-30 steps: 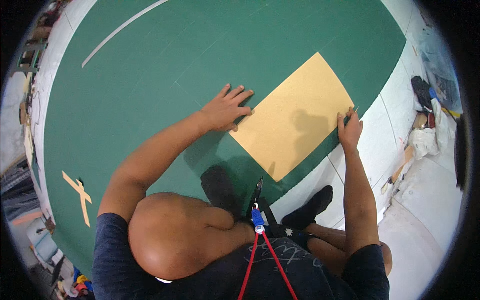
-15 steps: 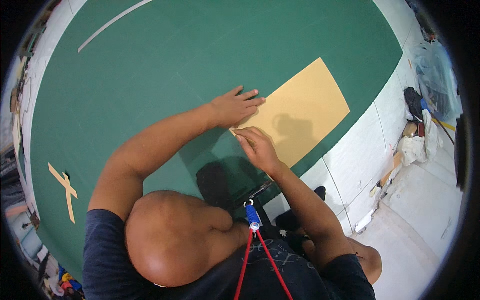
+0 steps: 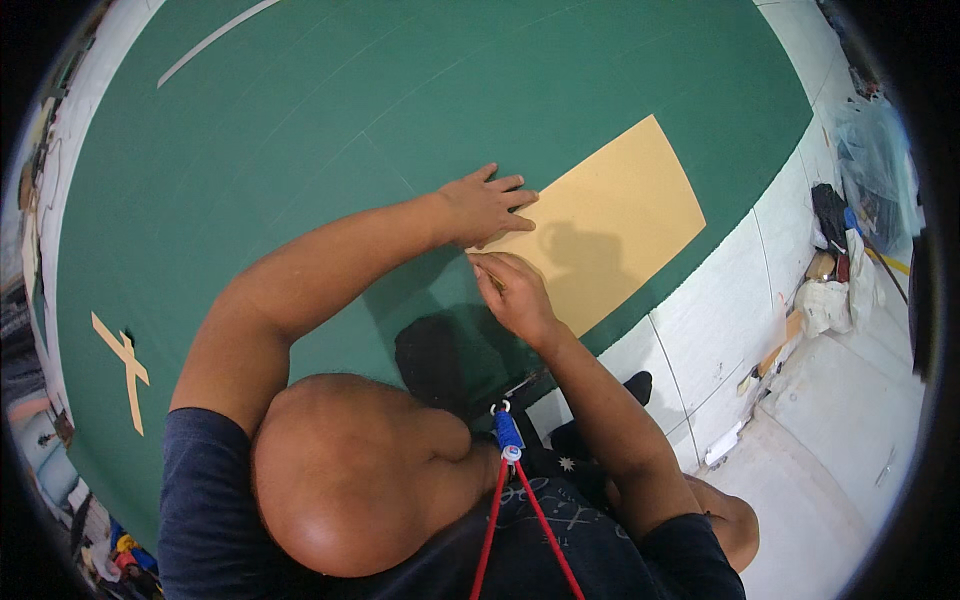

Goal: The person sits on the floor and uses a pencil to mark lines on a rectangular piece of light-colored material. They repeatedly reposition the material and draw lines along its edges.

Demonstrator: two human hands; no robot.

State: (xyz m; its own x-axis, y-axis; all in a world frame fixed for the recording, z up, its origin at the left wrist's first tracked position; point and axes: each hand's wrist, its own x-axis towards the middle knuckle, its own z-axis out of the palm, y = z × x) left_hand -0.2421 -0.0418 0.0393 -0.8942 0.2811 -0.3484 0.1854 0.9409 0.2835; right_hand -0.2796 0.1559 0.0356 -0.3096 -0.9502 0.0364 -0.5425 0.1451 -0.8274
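A tan sheet (image 3: 620, 210), like card or a paper pattern, lies flat on dark green fabric (image 3: 300, 150). My left hand (image 3: 488, 208) rests palm down across the sheet's left end and the fabric beside it, fingers spread. Just below it, my right hand (image 3: 512, 292) is closed in a pinch at the sheet's near-left corner. A small yellowish bit shows between its fingers, too little to name. The left hand and wrist hide part of the sheet's left edge.
Two crossed tan strips (image 3: 130, 372) lie at the left, with a small dark object by them. A thin pale strip (image 3: 215, 42) curves at the far left. White floor tiles (image 3: 712, 300) border the fabric; plastic bags (image 3: 872, 165) and clutter line the right side.
My left hand has shifted slightly to the right, its fingers spread wider. My right hand stays at the corner, its fingers curled more tightly. The whole view has moved a little.
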